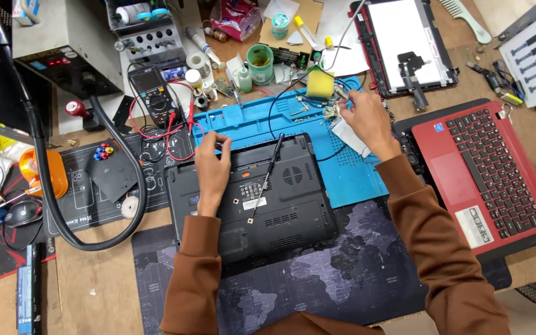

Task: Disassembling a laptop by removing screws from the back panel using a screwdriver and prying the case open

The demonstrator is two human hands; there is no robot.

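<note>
Head view: two hands, left [212, 167] flat on one black laptop [252, 195], right [364, 121] pinching (item unclear).

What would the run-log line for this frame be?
left hand: resting on black laptop base | right hand: at blue mat, grip unclear | screwdriver: lying on base
</note>
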